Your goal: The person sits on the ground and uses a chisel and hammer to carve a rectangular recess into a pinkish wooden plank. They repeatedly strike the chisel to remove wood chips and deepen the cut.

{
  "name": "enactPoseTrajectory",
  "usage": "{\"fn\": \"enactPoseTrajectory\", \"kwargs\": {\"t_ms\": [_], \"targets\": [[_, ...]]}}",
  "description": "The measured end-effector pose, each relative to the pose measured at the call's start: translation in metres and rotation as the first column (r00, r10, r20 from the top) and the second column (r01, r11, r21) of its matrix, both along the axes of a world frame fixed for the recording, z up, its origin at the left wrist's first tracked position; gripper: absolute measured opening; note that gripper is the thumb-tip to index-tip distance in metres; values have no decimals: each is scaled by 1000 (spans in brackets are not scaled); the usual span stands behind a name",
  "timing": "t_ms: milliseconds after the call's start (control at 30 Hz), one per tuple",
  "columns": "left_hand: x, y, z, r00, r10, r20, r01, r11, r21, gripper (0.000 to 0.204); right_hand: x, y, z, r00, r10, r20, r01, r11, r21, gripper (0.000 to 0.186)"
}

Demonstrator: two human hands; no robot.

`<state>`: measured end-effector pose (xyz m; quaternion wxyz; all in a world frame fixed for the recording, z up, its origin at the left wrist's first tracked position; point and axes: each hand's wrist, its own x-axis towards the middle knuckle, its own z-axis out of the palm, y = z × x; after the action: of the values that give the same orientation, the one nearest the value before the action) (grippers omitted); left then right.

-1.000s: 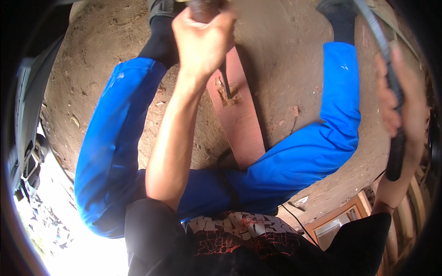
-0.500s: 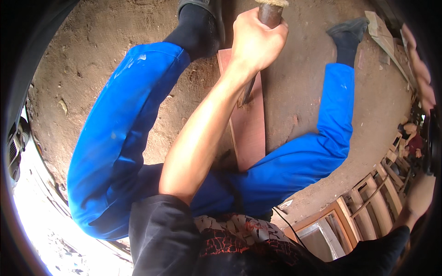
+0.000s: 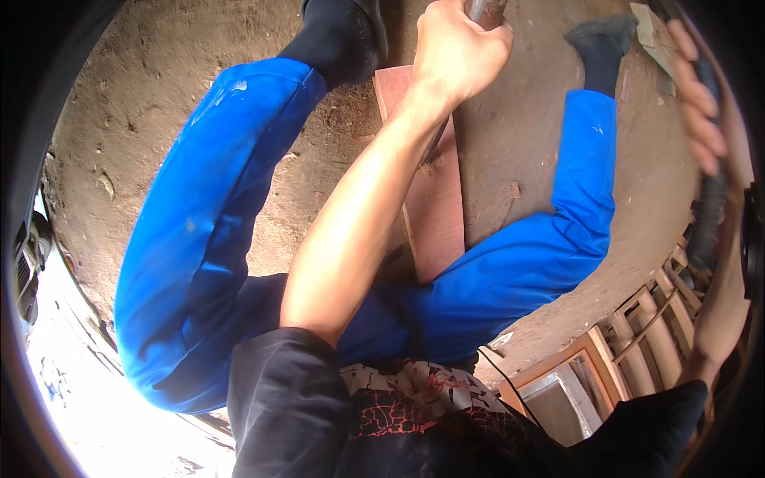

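Note:
My left hand is closed round the thick handle of a chisel. Below the fist its dark blade slants down, mostly behind my wrist, to a rough cut in a reddish wooden board. The board lies between my legs, its near end against my blue trousers. Raised at the far right edge, my right hand has its fingers curled round a dark, ribbed tool handle. The tool's head cannot be made out.
My bent legs frame the board on both sides, over brown dirt ground. A wooden frame and stacked slatted timber stand close on the right. A pale board piece lies beyond my right shoe.
My right hand and the dark handle have swung further into view at the right edge. The left fist and chisel sit slightly higher in the picture, the board still under the blade.

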<state>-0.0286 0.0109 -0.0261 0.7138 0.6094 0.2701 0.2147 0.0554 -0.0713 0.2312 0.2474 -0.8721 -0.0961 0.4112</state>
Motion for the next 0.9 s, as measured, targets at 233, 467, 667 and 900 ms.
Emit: {"fn": "enactPoseTrajectory", "kwargs": {"t_ms": [233,467,667,900], "targets": [[-14,8,1,998,66,-21,-64,994,85,12,-13,-33,-35,998,-42,38,45,995,-90,41],[-56,23,32,993,-99,69,117,933,-340,5,-50,-156,-175,985,-128,116,128,992,10,32],[-90,44,111,820,-527,-223,540,841,1,16,-104,-208,-282,949,-129,289,108,990,90,47],[-106,-11,65,513,-334,-791,820,464,336,30,-140,-203,-301,922,-221,319,132,952,277,34]]}}
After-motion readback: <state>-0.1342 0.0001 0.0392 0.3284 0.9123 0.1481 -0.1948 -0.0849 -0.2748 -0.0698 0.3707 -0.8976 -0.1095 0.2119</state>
